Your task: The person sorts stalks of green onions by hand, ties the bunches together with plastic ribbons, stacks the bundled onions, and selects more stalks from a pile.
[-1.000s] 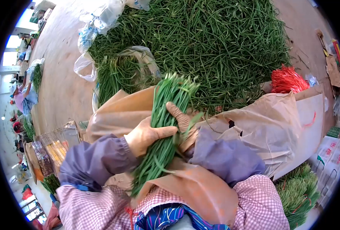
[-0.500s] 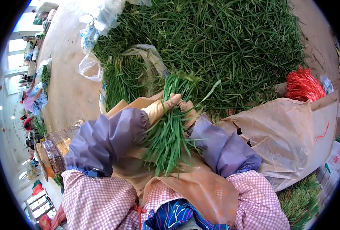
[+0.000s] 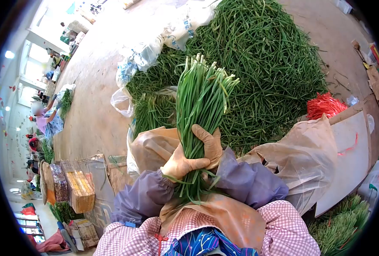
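Observation:
An upright bunch of Chinese chives [image 3: 202, 94] stands in front of my chest, pale cut ends on top and leafy tips hanging below. Low on the bunch, my gloved left hand [image 3: 180, 164] wraps round it from the left. My gloved right hand [image 3: 211, 146] closes round its right side, slightly higher, with the thumb across the front. Behind it spreads a big heap of loose chives [image 3: 266, 72]. A smaller pile of chives [image 3: 151, 112] lies to the left, partly behind the bunch.
Red ties [image 3: 324, 106] lie right of the heap, near a pale board [image 3: 347, 158]. White plastic bags [image 3: 144, 55] edge the heap's left side. Bundled greens [image 3: 341, 226] stand at lower right. Boxes [image 3: 80, 192] sit at left; farther off, another person [image 3: 42, 121] handles greens.
The bunch has come up and closer, its cut ends now raised clear of the heap. Both hands have moved lower on it, and the view has turned.

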Demonstrator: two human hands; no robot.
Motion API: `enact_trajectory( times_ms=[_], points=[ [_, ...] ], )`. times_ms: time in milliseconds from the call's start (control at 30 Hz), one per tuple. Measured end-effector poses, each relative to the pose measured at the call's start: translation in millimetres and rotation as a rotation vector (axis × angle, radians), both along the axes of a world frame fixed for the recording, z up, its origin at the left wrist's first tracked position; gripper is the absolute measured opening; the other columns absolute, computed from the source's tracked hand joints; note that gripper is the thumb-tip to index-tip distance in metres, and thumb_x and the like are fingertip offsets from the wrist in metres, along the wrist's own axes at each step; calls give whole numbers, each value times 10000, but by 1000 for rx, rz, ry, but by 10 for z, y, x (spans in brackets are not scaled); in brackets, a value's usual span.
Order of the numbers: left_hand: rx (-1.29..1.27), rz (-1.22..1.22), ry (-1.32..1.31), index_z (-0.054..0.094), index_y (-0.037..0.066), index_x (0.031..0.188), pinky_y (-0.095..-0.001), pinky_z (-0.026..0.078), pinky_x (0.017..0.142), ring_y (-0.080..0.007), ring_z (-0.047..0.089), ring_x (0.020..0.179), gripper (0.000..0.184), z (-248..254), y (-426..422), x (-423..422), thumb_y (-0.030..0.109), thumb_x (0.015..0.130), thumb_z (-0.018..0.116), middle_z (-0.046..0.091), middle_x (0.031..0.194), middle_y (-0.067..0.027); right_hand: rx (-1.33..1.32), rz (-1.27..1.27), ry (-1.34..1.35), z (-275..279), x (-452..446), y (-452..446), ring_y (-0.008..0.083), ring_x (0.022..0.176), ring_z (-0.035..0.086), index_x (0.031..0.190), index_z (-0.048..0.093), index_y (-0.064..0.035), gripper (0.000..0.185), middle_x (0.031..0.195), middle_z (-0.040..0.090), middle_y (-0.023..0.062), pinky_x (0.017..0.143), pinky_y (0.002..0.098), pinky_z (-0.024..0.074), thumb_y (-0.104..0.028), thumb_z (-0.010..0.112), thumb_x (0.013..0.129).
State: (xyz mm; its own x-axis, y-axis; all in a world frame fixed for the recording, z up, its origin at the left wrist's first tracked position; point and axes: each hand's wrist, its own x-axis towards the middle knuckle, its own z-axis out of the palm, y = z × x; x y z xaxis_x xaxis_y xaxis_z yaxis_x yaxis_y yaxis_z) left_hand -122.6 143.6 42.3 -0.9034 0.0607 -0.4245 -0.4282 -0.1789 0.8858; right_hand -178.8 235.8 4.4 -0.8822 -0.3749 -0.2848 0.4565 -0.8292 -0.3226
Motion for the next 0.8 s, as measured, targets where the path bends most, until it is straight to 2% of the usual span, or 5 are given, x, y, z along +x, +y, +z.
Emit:
enact_trajectory(
  times_ms=[267,333,567,700,800],
  points=[
    [-443,-113,59,627,0,1186,-286,504,845,-137,618,914,476,446,-488,466,20,738,785,685,1036,-45,-139,142,128,-12,-434,194,173,917,652,1280,544,-78,463,1049,649,62,777,329,577,-216,717,872],
    [-545,-155,33,616,-6,1196,-291,522,809,-136,624,905,480,488,-699,635,10,743,775,684,1016,-58,132,-291,183,-147,-599,23,143,895,606,1317,490,-51,488,991,609,41,778,290,552,-125,694,879],
    [-260,5,-381,614,-23,1074,-277,431,425,-148,543,474,394,527,-1014,1013,-86,688,658,597,679,-65,712,-101,584,-403,-837,86,70,619,552,918,636,-76,93,757,593,-15,543,202,445,-147,597,963],
    [-198,-5,-406,629,6,1049,-253,442,466,-124,540,510,351,401,-1169,1159,-37,706,695,604,737,-50,1002,-367,479,-1122,-1729,671,142,724,574,935,637,-51,136,820,659,21,714,269,480,-180,603,966],
    [-194,-14,-396,628,4,1052,-259,429,460,-120,528,509,348,283,-1164,1237,-13,713,702,591,716,-38,1127,17,673,-430,-1375,741,196,823,615,1045,640,-25,232,923,675,68,773,303,500,-211,684,914]
  ],
)
